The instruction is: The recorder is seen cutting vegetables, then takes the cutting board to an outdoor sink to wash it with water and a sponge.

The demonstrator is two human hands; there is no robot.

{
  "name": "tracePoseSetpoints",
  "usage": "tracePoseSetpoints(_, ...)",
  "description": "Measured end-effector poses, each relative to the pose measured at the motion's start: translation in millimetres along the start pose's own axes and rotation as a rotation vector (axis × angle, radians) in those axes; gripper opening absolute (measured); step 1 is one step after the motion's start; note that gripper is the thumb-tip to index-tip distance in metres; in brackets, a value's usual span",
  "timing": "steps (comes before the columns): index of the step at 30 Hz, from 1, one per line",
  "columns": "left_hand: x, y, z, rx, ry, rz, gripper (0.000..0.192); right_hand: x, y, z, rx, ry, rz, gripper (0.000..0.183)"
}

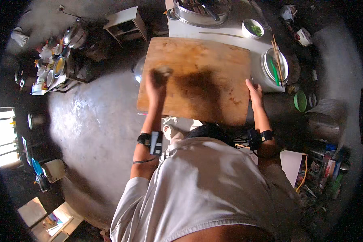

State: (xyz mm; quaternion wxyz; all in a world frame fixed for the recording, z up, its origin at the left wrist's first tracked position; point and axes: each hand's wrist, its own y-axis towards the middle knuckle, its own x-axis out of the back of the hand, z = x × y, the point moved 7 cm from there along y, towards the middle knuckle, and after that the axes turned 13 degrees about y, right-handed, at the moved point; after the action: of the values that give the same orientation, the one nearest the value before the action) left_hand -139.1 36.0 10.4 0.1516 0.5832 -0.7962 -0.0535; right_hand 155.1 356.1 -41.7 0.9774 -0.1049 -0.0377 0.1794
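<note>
A large wooden cutting board (199, 57), stained in places, lies before me and overhangs the near side of the white table. My left hand (155, 86) is over the board's left part, with a small dark grey object (165, 71) in its fingers. Motion blur hides what kind of object it is. At the board's right edge, my right hand (255, 92) grips the side, thumb uppermost. A dark shadow falls across the middle of the board.
Behind the board, the white table (184, 31) bears a lidded steel pan (196, 19) and a bowl of chopped greens (252, 28). Stacked bowls (275, 66) with chopsticks and a green utensil stand at right. A cluttered side table (59, 81) is far left.
</note>
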Motion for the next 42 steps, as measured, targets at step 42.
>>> tracePoseSetpoints(42,381.3,-281.8,-60.4,0.638,-0.184,-1.019,0.025,-336.8,-169.2,3.3,-0.049,0.171,0.881,0.015)
